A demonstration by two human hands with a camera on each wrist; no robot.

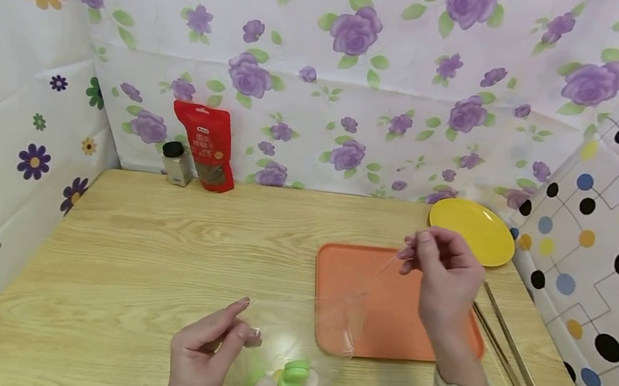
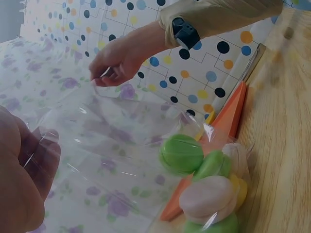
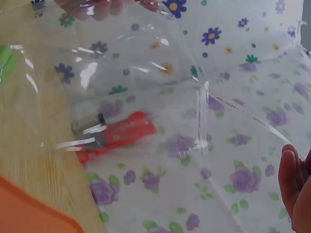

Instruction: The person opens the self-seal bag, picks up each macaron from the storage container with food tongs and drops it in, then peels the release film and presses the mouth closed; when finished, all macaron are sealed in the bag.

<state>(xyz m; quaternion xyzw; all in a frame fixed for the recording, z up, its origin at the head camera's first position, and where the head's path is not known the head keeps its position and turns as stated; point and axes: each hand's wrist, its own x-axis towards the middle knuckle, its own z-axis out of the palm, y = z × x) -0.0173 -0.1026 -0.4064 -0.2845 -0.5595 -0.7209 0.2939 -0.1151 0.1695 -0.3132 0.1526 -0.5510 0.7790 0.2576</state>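
Note:
A clear plastic bag (image 1: 292,321) with several macarons (image 2: 206,191) at its bottom stands over the front of the table; they are green, pale pinkish and yellow. My left hand (image 1: 206,352) pinches the bag's left side between thumb and fingers. Higher up and to the right, my right hand (image 1: 445,276) pinches the end of a thin clear strip (image 3: 257,119). That strip runs taut from the bag's upper corner and carries small reddish print. In the left wrist view the bag's film spreads wide between both hands.
Behind the bag on the right lies an orange tray (image 1: 353,264). A yellow plate (image 1: 475,228) leans at the back right corner, and metal tongs (image 1: 518,370) lie along the right side. At the back left stand a red pouch (image 1: 210,147) and a black-capped jar (image 1: 177,166).

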